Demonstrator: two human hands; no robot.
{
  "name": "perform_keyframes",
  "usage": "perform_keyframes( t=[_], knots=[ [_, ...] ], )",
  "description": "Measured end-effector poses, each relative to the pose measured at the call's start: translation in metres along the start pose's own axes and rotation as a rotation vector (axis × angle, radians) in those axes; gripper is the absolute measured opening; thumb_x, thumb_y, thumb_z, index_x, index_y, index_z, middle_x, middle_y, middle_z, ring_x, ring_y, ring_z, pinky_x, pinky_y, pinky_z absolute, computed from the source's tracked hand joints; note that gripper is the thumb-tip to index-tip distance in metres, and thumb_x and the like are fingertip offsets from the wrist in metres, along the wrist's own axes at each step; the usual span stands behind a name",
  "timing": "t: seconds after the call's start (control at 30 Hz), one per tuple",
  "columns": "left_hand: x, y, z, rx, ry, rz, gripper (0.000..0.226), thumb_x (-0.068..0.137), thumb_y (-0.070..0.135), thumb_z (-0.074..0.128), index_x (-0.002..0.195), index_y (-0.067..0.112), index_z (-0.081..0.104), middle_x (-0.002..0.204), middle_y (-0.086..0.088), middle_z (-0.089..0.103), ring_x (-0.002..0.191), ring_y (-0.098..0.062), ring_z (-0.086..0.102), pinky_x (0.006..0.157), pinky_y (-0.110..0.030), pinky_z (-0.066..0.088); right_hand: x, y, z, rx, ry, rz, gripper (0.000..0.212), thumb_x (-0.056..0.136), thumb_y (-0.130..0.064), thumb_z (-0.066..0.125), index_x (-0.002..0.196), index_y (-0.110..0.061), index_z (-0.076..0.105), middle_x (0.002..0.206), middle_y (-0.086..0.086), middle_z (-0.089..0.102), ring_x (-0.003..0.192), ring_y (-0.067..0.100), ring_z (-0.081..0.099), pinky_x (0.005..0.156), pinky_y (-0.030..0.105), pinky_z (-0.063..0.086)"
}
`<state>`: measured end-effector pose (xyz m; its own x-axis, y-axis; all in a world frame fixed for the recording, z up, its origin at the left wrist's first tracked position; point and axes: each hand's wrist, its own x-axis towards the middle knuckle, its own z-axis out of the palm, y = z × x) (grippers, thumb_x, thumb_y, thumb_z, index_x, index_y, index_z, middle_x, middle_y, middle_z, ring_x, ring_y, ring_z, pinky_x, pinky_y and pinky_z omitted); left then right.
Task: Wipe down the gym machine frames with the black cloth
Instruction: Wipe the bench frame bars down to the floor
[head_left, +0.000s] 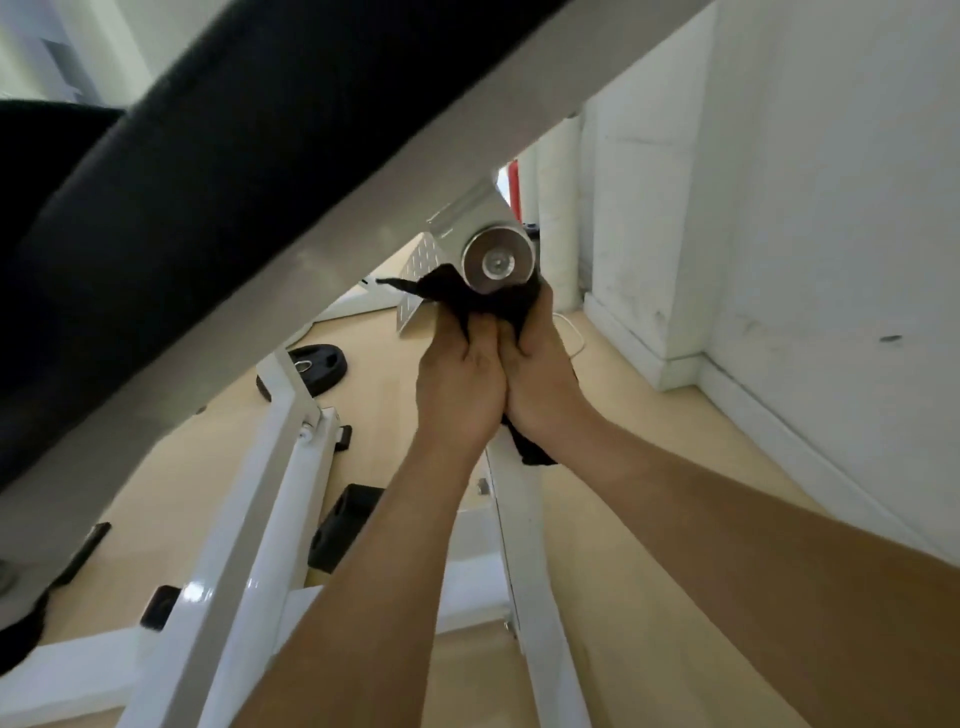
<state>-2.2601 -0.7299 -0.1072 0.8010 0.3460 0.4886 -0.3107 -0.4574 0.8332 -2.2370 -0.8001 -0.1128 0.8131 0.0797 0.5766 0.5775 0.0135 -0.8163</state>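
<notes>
A black cloth (491, 301) is bunched around the top of a white frame bar (524, 519), just under a round metal pivot cap (497, 261). My left hand (457, 384) and my right hand (540, 374) sit side by side and both grip the cloth around that bar. A corner of the cloth sticks out to the left, and another end hangs below my right hand. A long padded bench with a grey underside (291, 218) slopes across the top of the view.
More white frame bars (249, 519) run down to the left over a pale wooden floor. A black weight plate (311, 366) lies on the floor behind them. A white wall and skirting (779, 415) close in on the right.
</notes>
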Motion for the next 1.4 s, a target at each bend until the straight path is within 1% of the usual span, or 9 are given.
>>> perform_keyframes(
  t=[0.17,0.33,0.5,0.7,0.8,0.9,1.13,1.23,1.4],
  knots=[
    [-0.037,-0.033,0.008,0.375,-0.215,-0.203,0.033,0.103,0.037,0.026,0.111,0.011,0.044,0.084,-0.004,0.061,0.079,-0.028,0.063,0.066,-0.034,0.044,-0.028,0.02,-0.031,-0.448,-0.35,0.341,0.039,0.102,-0.027,0.038,0.138,-0.013,0.032,0.115,0.008,0.063,0.098,0.022,0.062,0.084,0.026,0.048],
    [-0.047,-0.041,-0.009,0.759,-0.29,-0.159,0.024,0.098,0.029,0.044,0.088,0.013,0.058,0.084,-0.005,0.066,0.066,-0.018,0.052,0.061,-0.03,0.04,-0.012,0.013,-0.056,-0.794,-0.602,0.357,0.025,0.096,-0.019,0.051,0.102,0.002,0.063,0.099,0.013,0.066,0.092,0.026,0.062,0.068,0.027,0.045],
    [-0.039,-0.021,-0.045,-0.382,-0.19,-0.585,0.023,0.082,0.04,0.07,0.088,0.019,0.077,0.093,-0.003,0.075,0.088,-0.022,0.072,0.074,-0.039,0.058,0.013,-0.004,-0.095,0.233,-0.282,0.832,0.011,0.084,-0.009,0.066,0.094,-0.006,0.069,0.091,0.011,0.07,0.086,0.02,0.067,0.069,0.03,0.055],
    [-0.037,-0.001,-0.036,-0.784,-0.085,-0.627,0.029,0.093,0.018,0.059,0.121,0.01,0.061,0.11,-0.014,0.07,0.097,-0.028,0.07,0.068,-0.039,0.058,0.012,-0.001,-0.076,0.813,0.044,0.778,0.028,0.088,-0.008,0.056,0.114,-0.006,0.067,0.112,0.015,0.069,0.106,0.031,0.065,0.091,0.04,0.053],
    [-0.033,0.011,-0.019,-0.363,0.168,-0.464,0.019,0.087,0.01,0.064,0.1,0.016,0.052,0.09,-0.012,0.069,0.077,-0.019,0.071,0.063,-0.038,0.059,-0.006,0.0,-0.048,0.615,0.051,0.358,0.034,0.093,-0.021,0.05,0.124,-0.024,0.063,0.13,-0.001,0.061,0.118,0.01,0.058,0.095,0.022,0.049],
    [-0.035,0.021,-0.011,0.44,0.145,-0.004,0.023,0.083,0.013,0.063,0.073,0.025,0.047,0.068,0.007,0.055,0.06,0.001,0.051,0.054,-0.01,0.04,-0.021,0.019,-0.015,0.149,-0.081,-0.032,0.054,0.101,-0.029,0.036,0.153,-0.027,0.02,0.159,-0.011,0.012,0.141,-0.006,0.017,0.11,0.008,0.021],
    [-0.04,0.029,-0.022,1.19,-0.257,0.327,0.028,0.097,0.025,0.049,0.123,0.025,0.056,0.104,0.001,0.059,0.085,-0.022,0.061,0.073,-0.036,0.053,-0.019,0.065,-0.012,0.295,-0.093,0.243,0.057,0.096,-0.052,0.036,0.148,-0.029,0.03,0.154,-0.012,0.028,0.142,0.002,0.023,0.111,0.015,0.02],
    [-0.042,0.029,-0.022,1.176,-0.274,0.213,0.025,0.098,0.031,0.047,0.12,0.027,0.058,0.1,0.004,0.063,0.087,-0.017,0.061,0.078,-0.031,0.051,-0.011,0.058,-0.019,0.568,-0.134,0.575,0.047,0.1,-0.042,0.035,0.125,-0.006,0.051,0.128,0.022,0.053,0.122,0.037,0.049,0.107,0.049,0.039],
    [-0.032,0.036,-0.018,0.744,0.008,0.046,0.016,0.092,0.028,0.06,0.087,0.014,0.067,0.077,0.005,0.07,0.073,-0.015,0.064,0.069,-0.028,0.051,0.057,-0.034,-0.018,0.467,-0.067,0.086,0.041,0.102,-0.044,0.028,0.136,-0.034,0.048,0.139,-0.016,0.05,0.129,-0.003,0.042,0.107,0.019,0.032]
  ],
)
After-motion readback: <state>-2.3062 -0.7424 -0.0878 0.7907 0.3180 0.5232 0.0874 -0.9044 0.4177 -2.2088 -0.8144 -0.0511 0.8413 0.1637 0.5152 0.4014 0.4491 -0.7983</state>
